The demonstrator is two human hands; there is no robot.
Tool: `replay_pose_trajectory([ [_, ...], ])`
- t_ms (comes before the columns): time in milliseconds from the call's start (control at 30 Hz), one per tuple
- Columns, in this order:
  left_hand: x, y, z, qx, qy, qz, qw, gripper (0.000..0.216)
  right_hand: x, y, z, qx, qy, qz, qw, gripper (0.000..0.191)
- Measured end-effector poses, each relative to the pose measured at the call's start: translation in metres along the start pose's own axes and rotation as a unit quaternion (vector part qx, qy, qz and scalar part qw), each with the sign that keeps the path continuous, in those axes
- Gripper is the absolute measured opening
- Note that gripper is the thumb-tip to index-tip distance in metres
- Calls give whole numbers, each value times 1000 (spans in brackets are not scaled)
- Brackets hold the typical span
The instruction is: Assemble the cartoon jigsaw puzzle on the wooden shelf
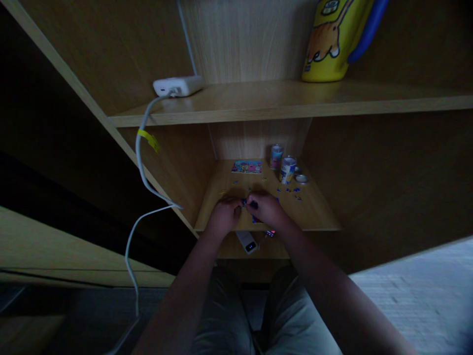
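Observation:
Both my hands meet over a low wooden shelf. My left hand and my right hand are pinched together on small blue puzzle pieces between the fingertips. More loose blue pieces lie scattered to the right on the shelf. A colourful picture card lies flat at the back of the shelf. Two small tins stand upright beside it, with a round lid lying next to them.
A white power adapter sits on the upper shelf, its white cable hanging down left. A yellow cartoon bag stands at the upper right. A small white device with a lit display lies below the shelf edge. My knees are beneath.

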State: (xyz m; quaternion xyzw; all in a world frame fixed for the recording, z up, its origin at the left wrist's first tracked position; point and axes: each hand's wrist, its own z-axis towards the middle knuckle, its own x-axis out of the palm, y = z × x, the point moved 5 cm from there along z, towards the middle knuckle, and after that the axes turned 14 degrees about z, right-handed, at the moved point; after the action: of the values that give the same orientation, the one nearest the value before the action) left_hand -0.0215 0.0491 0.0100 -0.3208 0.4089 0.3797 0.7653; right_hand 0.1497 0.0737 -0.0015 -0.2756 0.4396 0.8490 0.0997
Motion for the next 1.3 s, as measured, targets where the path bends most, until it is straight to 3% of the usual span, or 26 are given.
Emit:
replay_pose_trajectory([
  [1300, -2, -2, 2, -3, 10, -1, 1000, 27, 1, 4, 4, -20, 46, 5, 999, 14],
])
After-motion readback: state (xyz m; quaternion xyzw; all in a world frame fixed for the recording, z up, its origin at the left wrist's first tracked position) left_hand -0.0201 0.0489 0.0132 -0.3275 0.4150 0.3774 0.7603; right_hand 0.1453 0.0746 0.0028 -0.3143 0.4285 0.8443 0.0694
